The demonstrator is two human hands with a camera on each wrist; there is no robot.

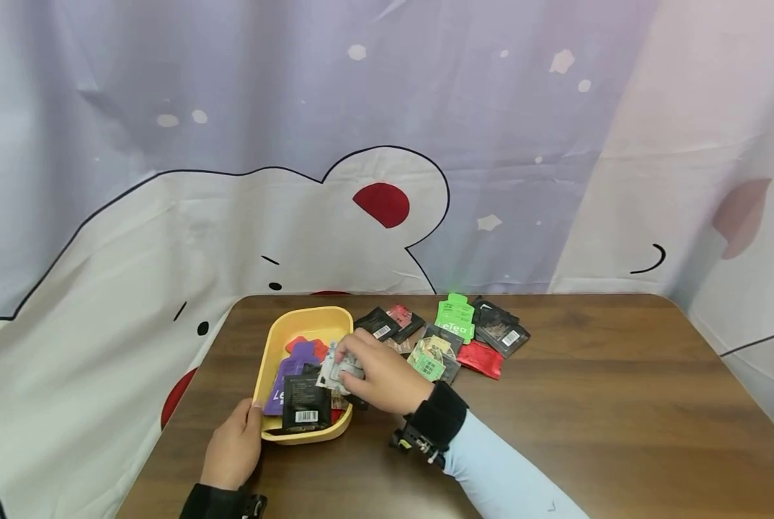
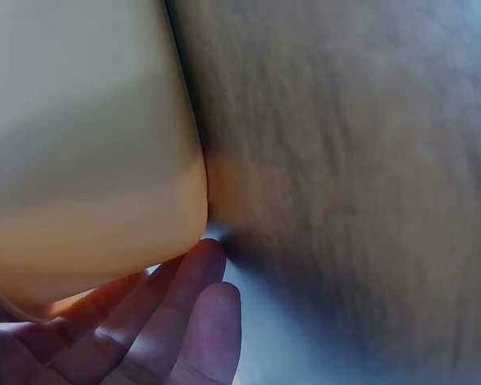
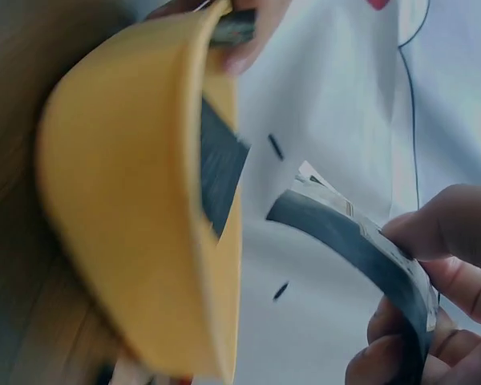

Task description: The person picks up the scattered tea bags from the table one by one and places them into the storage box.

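My right hand (image 1: 377,371) had its fingers curled around a silvery grey sachet (image 1: 340,373), pinching it over the right rim of the yellow tray (image 1: 272,344); in the right wrist view the same sachet (image 3: 361,241) bent in an arc between my fingertips (image 3: 457,224), just beside the tray's wall. My left hand (image 1: 234,443) rested against the tray's near left corner, thumb on the rim and fingers (image 2: 184,297) fairly straight along the yellow side, steadying rather than clutching it. Inside the tray lay a purple packet (image 1: 290,375), a black packet with a barcode (image 1: 305,404) and something red behind them. On the brown table (image 1: 588,404), just to the right of the tray, a loose heap of sachets spread out: a bright green one (image 1: 455,317), a red one (image 1: 481,359), and several black ones (image 1: 500,330).
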